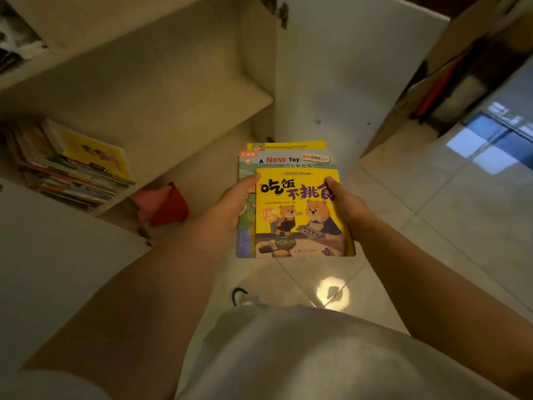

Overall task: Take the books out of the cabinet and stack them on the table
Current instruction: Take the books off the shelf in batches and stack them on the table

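Head view: left hand and right hand grip a small pile of books by its side edges, fingers curled round, held above the tiled floor; more books lie stacked inside the open cabinet, lower left shelf; cabinet door stands open behind.
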